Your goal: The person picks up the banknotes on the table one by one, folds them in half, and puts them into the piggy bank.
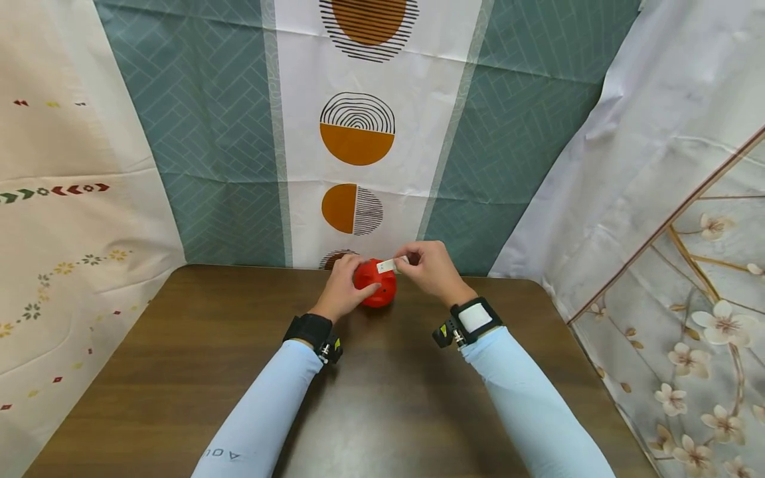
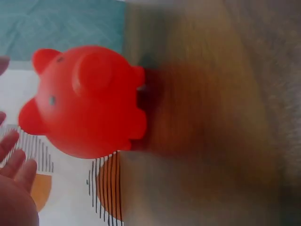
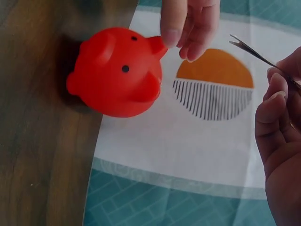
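A red piggy bank stands on the table near its back edge, snout and dark eyes toward me. My left hand is beside its left side, fingers spread loosely; in the right wrist view its thumb tip overlaps the ear. Between thumb and fingers, my right hand pinches a pale folded slip of paper with small marks. From the right wrist, that folded slip appears nearly edge-on, its end slightly split, up and away from the piggy bank. The bank's top is turned out of sight in the left wrist view.
The brown wooden table reaches toward me under both forearms. Right behind its back edge hangs a patterned cloth, with a white floral cloth on the right and a cream one on the left.
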### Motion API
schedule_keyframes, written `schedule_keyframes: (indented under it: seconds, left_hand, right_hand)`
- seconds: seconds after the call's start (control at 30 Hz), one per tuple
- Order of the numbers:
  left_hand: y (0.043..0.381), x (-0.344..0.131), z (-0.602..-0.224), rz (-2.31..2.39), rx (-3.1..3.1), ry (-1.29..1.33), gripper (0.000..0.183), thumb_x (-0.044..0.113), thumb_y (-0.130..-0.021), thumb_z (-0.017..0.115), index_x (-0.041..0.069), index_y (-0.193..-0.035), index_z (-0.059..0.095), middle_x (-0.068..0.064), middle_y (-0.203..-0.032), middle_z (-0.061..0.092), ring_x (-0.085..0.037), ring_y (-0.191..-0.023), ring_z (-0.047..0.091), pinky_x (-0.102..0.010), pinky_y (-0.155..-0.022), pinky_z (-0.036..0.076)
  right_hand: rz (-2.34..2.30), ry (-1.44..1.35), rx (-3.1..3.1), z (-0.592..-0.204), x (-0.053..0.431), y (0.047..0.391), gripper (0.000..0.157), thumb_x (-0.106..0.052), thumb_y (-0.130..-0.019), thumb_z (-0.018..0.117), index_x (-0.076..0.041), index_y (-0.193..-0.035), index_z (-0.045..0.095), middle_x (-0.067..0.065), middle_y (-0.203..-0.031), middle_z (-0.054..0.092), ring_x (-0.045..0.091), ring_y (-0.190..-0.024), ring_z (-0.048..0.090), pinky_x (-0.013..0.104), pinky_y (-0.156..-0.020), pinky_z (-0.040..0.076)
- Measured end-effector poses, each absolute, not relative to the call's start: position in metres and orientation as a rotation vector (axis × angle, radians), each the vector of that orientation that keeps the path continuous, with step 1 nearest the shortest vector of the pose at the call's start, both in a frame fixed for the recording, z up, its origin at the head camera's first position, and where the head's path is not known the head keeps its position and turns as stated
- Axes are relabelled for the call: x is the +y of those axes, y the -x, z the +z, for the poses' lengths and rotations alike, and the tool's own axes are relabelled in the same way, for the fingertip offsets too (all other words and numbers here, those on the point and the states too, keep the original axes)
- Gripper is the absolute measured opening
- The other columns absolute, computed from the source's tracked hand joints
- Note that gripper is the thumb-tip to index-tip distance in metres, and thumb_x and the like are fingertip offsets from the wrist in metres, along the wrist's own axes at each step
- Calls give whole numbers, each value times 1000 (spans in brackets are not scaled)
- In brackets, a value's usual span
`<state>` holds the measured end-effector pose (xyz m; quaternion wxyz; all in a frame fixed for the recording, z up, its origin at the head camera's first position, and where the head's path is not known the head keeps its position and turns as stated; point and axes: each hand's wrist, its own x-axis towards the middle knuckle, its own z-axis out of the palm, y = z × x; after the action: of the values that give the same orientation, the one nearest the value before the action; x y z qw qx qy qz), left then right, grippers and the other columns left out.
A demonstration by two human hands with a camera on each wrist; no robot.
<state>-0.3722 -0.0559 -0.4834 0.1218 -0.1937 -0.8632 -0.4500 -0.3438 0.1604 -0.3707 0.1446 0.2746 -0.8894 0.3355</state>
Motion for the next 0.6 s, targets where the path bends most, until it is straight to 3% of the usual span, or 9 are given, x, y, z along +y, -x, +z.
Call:
schedule_keyframes:
  seconds: [0.2, 0.6]
  left_hand:
    - [389, -48, -482, -1244, -2688, 483, 77, 42, -87, 79, 10, -149, 46, -10, -152, 46, -33, -141, 37, -54, -106, 51]
    - [388, -37, -479, -1265, -2746, 448, 77, 34, -83, 85, 8, -145, 48, -12, -142, 53, -34, -133, 43, -54, -105, 52]
  right_hand:
    - [994, -693, -2662, -372, 153, 369, 12, -15, -94, 68, -12, -92, 79, 2, -67, 59, 19, -63, 50, 28, -54, 39]
    - [1143, -501, -2758, -391, 145, 396, 14, -10, -90, 65, -11, -88, 79, 4, -66, 64, 20, -58, 60, 29, -51, 49]
